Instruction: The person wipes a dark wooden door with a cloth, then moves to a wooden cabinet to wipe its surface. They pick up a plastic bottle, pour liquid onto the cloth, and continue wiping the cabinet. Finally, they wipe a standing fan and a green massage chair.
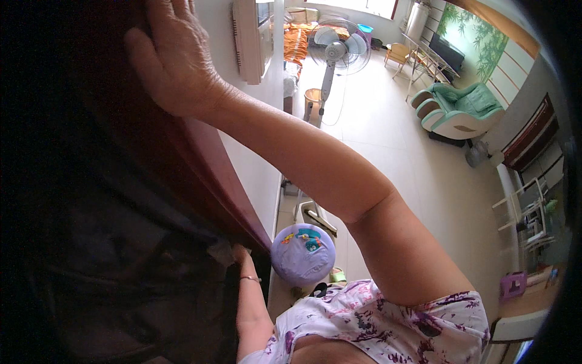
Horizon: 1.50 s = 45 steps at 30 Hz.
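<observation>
My right hand (184,63) is raised at the upper left, laid flat against a dark red door or panel (200,159). Its thumb stands apart from the fingers, whose tips run out of the picture. Low down by the same dark panel is my left hand (241,254), with a bracelet (250,278) on the wrist. A pale, thin patch (221,253) shows beside its fingers, too dim to name. Most of the left hand's fingers are lost in shadow, so its grip is unclear.
A stool with a lilac padded seat (303,259) stands close to the panel, with a broom (320,222) behind it. Farther off are a pedestal fan (336,50), a waste bin (313,98) and a green massage chair (459,109). A wall-mounted box (252,43) juts out near my right hand.
</observation>
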### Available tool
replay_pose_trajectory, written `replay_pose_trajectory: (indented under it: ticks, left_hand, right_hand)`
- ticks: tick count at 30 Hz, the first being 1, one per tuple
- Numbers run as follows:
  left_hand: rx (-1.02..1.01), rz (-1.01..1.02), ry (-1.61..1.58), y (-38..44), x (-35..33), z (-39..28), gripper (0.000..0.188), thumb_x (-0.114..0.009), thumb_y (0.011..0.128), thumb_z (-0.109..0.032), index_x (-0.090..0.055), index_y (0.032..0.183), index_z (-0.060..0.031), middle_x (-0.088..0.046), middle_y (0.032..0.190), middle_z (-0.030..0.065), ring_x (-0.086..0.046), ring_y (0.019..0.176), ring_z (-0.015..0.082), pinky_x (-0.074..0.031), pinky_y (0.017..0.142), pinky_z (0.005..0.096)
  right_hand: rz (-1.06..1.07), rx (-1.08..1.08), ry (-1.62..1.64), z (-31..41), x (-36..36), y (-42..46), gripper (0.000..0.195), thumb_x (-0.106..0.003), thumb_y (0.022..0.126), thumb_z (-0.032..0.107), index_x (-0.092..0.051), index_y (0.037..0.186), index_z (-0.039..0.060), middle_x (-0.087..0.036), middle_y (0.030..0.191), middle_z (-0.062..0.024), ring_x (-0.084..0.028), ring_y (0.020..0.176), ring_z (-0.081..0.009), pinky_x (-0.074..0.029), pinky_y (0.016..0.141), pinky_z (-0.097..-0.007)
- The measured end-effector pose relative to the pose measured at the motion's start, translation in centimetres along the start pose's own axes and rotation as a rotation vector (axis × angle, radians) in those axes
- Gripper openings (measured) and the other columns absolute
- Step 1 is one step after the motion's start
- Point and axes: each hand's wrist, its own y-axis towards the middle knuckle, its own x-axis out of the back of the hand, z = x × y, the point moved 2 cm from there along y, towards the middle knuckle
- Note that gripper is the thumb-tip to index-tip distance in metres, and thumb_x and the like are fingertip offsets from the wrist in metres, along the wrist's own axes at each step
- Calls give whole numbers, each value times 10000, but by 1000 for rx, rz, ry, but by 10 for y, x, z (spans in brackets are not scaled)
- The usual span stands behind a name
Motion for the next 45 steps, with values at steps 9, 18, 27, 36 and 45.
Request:
replay_pose_trajectory:
  ticks: [9,18,27,36,45]
  left_hand:
    - [554,282,-723,13,-27,-100,695,-534,847,-459,-281,1347,-48,-370,1320,161,-440,1094,254,-427,880,377]
    - [139,-48,-676,-71,-16,-274,547,-398,901,-392,-315,1343,-81,-370,1336,128,-460,1070,212,-477,797,319]
    - [-544,-392,-99,-73,-14,-416,660,-260,960,-455,-208,1396,38,-262,1423,266,-309,1303,326,-188,1087,427]
    - [-954,-484,305,-15,-9,-447,601,-268,983,-415,-360,1318,75,-353,1365,257,-374,1259,338,-271,1058,418]
    - [-396,-470,467,19,-39,-279,712,-173,942,-546,-109,1443,-44,-77,1499,174,-138,1374,336,-135,1124,440]
  right_hand:
    - [-129,21,-138,3,-8,-4,714,-533,784,179,-225,1394,-28,-116,1466,-273,-114,1365,-418,-180,1094,-482]
    - [-37,-51,-102,20,23,-20,618,-497,865,303,-311,1363,-14,-206,1435,-280,-201,1339,-408,-199,1087,-461]
    - [577,-282,-307,49,170,-279,339,-586,841,223,-542,1098,8,-377,1336,-203,-365,1251,-321,-339,1017,-422]
    - [928,-1649,-637,194,515,-698,327,-534,851,318,-594,877,-3,-601,890,-239,-566,863,-407,-455,715,-477]
    - [159,-2751,-385,533,650,-803,271,-537,823,211,-529,639,12,-551,562,-146,-535,446,-260,-424,401,-391]
